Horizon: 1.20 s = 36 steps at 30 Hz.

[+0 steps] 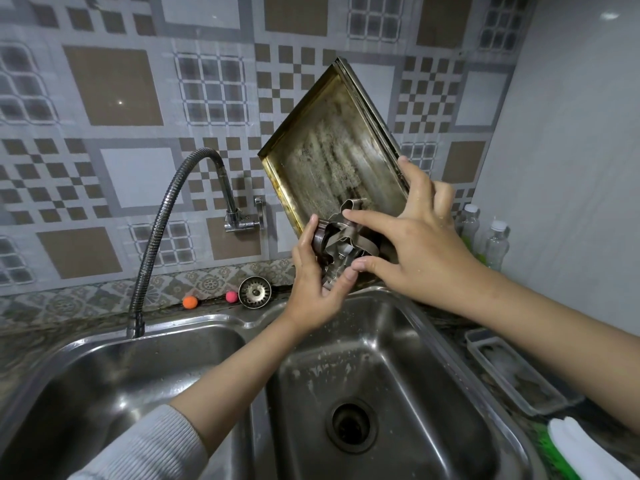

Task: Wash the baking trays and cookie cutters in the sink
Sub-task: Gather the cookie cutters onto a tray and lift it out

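A stained metal baking tray point(329, 147), with a second tray stacked behind it, is tilted up on end above the right basin point(391, 372) of the double sink. My right hand point(415, 244) grips the trays' lower right edge, its thumb and forefinger reaching over the cookie cutters. Several metal cookie cutters point(341, 244) are bunched at the tray's lower edge. My left hand point(317, 282) holds them from below and from the left, fingers curled round the bunch.
A flexible hose tap point(173, 202) arcs over the left basin point(114, 386). A sink strainer point(255, 292) and two small balls point(190, 302) lie on the back ledge. Bottles point(491, 240) stand at the right wall, above a clear plastic tub point(512, 372) and a white cloth point(585, 452).
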### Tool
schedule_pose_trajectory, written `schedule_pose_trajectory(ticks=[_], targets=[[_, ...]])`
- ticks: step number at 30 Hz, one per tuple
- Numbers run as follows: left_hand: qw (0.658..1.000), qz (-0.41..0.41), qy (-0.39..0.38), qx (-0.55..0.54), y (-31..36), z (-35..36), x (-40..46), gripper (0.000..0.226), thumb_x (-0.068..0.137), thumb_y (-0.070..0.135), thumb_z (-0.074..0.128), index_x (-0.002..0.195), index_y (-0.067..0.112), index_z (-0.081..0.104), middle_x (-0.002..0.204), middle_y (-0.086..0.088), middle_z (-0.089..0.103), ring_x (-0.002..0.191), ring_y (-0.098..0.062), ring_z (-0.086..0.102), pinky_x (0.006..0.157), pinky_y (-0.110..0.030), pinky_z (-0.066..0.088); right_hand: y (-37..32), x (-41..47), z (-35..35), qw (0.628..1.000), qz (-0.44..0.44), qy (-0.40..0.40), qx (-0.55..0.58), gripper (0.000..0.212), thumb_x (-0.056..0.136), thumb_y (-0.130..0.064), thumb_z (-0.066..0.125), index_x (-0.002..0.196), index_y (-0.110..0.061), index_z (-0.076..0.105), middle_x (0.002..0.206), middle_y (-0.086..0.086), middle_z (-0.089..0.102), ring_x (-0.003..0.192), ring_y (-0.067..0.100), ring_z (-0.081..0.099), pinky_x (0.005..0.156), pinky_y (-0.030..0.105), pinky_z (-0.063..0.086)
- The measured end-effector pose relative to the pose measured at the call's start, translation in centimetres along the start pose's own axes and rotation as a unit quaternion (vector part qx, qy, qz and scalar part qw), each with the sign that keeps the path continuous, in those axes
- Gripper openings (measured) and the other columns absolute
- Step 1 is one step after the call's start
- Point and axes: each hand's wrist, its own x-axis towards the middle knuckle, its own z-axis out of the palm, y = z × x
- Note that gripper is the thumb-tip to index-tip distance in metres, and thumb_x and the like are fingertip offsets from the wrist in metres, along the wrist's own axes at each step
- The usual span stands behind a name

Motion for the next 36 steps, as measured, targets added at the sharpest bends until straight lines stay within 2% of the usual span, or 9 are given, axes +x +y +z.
schedule_pose_trajectory(ticks=[4,11,16,19,22,24,27,33,36], targets=[[1.000,-0.020,-0.009,-0.008,1.2,-0.5,-1.2,0.094,0.074,0.080,0.046,0.147,0.036,0.005,0.150,0.003,0.016,0.144,-0.013,0.019,0.116,-0.034,0.021,0.7,-0.8,-0.8,0.999,0.010,0.023,0.046,0.059,0.066,-0.062,0.069,0.122,-0.044,0.061,0.150,0.006,0.011,0.129,0.029,0.012,0.110,0.042,0.016],[0.993,-0.108,-0.035,0.018,4.9,-1.4,-4.7,0.079,0.068,0.074,0.051,0.136,0.059,0.014,0.140,0.008,0.028,0.118,0.013,0.029,0.105,-0.028,0.024,1.7,-3.5,-0.3,0.980,0.050,0.034,0.188,0.061,0.047,-0.076,0.062,0.104,-0.053,0.062,0.135,-0.009,0.022,0.126,0.012,0.012,0.105,0.033,0.013],[0.974,-0.198,-0.054,0.094,5.3,-3.1,-8.9,0.080,0.064,0.079,0.050,0.134,0.062,0.017,0.142,-0.002,0.039,0.134,-0.016,0.025,0.104,-0.033,0.030,0.9,-6.7,3.6,0.960,0.074,-0.007,0.270,0.056,0.046,-0.082,0.059,0.098,-0.061,0.057,0.133,-0.002,0.029,0.133,0.023,0.020,0.101,0.019,0.012],[0.952,-0.266,-0.060,0.140,5.3,-5.0,-11.9,0.078,0.064,0.077,0.053,0.133,0.063,0.020,0.132,-0.004,0.047,0.130,-0.018,0.031,0.097,-0.029,0.032,-0.6,-8.8,6.9,0.945,0.091,-0.019,0.313,0.049,0.048,-0.088,0.057,0.093,-0.068,0.054,0.130,0.000,0.036,0.133,0.022,0.027,0.098,0.012,0.013],[0.926,-0.327,-0.054,0.182,4.9,-7.5,-15.4,0.080,0.059,0.085,0.052,0.130,0.064,0.023,0.127,-0.002,0.052,0.123,-0.018,0.043,0.102,-0.032,0.039,-3.3,-10.4,9.7,0.923,0.099,-0.071,0.364,0.046,0.049,-0.087,0.059,0.091,-0.068,0.055,0.128,0.000,0.037,0.133,0.019,0.027,0.089,-0.008,0.000],[0.914,-0.360,-0.048,0.182,4.5,-9.3,-18.1,0.080,0.057,0.087,0.053,0.129,0.064,0.026,0.125,0.001,0.056,0.123,-0.018,0.049,0.106,-0.038,0.042,-5.5,-11.4,11.2,0.902,0.093,-0.112,0.406,0.045,0.047,-0.083,0.062,0.089,-0.068,0.054,0.126,-0.001,0.034,0.133,0.016,0.026,0.100,-0.002,0.004],[0.887,-0.417,-0.043,0.193,4.3,-11.7,-22.3,0.079,0.057,0.090,0.052,0.128,0.066,0.026,0.121,0.002,0.060,0.120,-0.020,0.053,0.103,-0.042,0.044,-9.0,-12.8,13.5,0.887,0.069,-0.163,0.427,0.033,0.043,-0.088,0.059,0.073,-0.078,0.049,0.119,-0.005,0.031,0.132,0.019,0.026,0.110,0.026,0.016],[0.843,-0.492,-0.007,0.219,5.0,-17.8,-27.5,0.073,0.064,0.081,0.054,0.129,0.066,0.023,0.127,-0.003,0.047,0.124,-0.016,0.038,0.101,-0.030,0.035,-17.0,-13.9,16.0,0.853,0.057,-0.230,0.465,0.040,0.044,-0.078,0.065,0.081,-0.069,0.052,0.123,-0.004,0.032,0.131,0.019,0.024,0.093,0.015,0.009],[0.829,-0.508,0.003,0.235,4.1,-22.5,-29.1,0.079,0.055,0.087,0.050,0.126,0.069,0.022,0.131,-0.005,0.047,0.118,-0.018,0.044,0.099,-0.030,0.037,-21.9,-13.1,17.2,0.837,0.056,-0.269,0.473,0.034,0.052,-0.070,0.069,0.083,-0.068,0.054,0.125,-0.006,0.030,0.131,0.019,0.021,0.098,0.023,0.015]])
